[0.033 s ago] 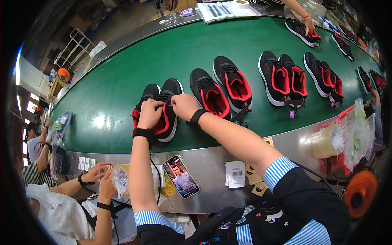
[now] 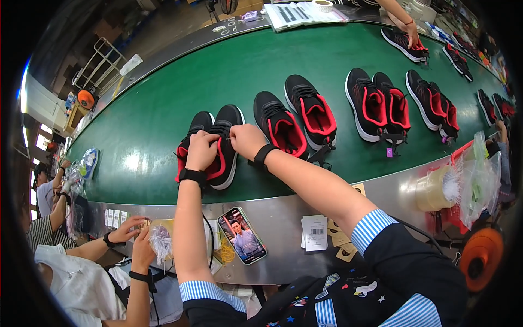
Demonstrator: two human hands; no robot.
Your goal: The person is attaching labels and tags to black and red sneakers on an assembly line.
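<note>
A pair of black sneakers with red lining and white soles stands on the green belt, toes pointing away. My left hand (image 2: 202, 151) is over the two openings, fingers curled down and closed. At the lacing of the right-hand sneaker (image 2: 227, 117), my right hand (image 2: 248, 140) pinches with thumb and forefinger. What either hand holds is too small or hidden to make out; a thin strand may run between them. The left-hand sneaker (image 2: 200, 121) is partly covered by my left hand. Just right of my right hand sits another black and red pair (image 2: 272, 109).
More paired sneakers (image 2: 362, 98) line the green belt (image 2: 163, 98) rightward. Along the steel edge lie a phone (image 2: 242, 235), white tags (image 2: 314, 233) and tubs of white strings (image 2: 434, 191). A co-worker's hands (image 2: 143, 248) work at lower left; another person's hand (image 2: 412, 35) grips a far sneaker.
My hands and the sneakers stay nearly in place. At the far left, a person's hand and a plastic-wrapped item on the belt's edge have shifted.
</note>
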